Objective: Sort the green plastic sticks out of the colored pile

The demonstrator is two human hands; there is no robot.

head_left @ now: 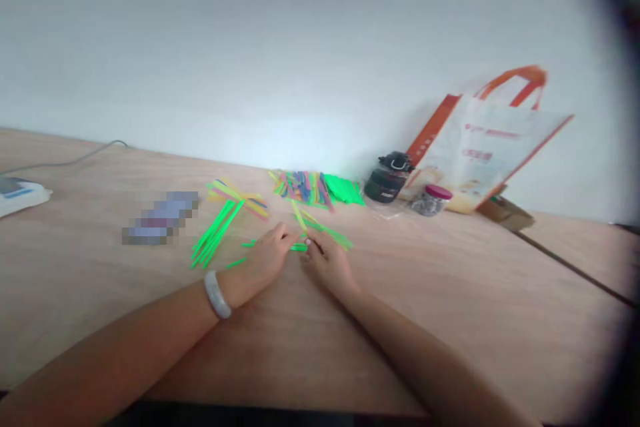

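Observation:
My left hand (270, 252), with a pale bracelet at the wrist, rests low over the table, fingers curled together; what they grip, if anything, is hidden. Green straw-like sticks (299, 247) show between the two hands, and others poke out beyond my left hand. Close beside it, my right hand (329, 261) is closed, thumb against fingers, on the lower end of a thin yellow strip (299, 215) that points up and away. Just behind my right hand lie light green strips (340, 237). Left of my hands is a bundle of long bright green sticks (219, 233).
Yellow, pink and blue strips (240, 195) lie behind the green bundle. Along the wall are a multicoloured pile (303, 187), a green pile (345, 188), a dark bottle (387, 177), a red-lidded jar (433, 201) and a carrier bag (480, 153). A blurred-out flat object (163, 217) lies left.

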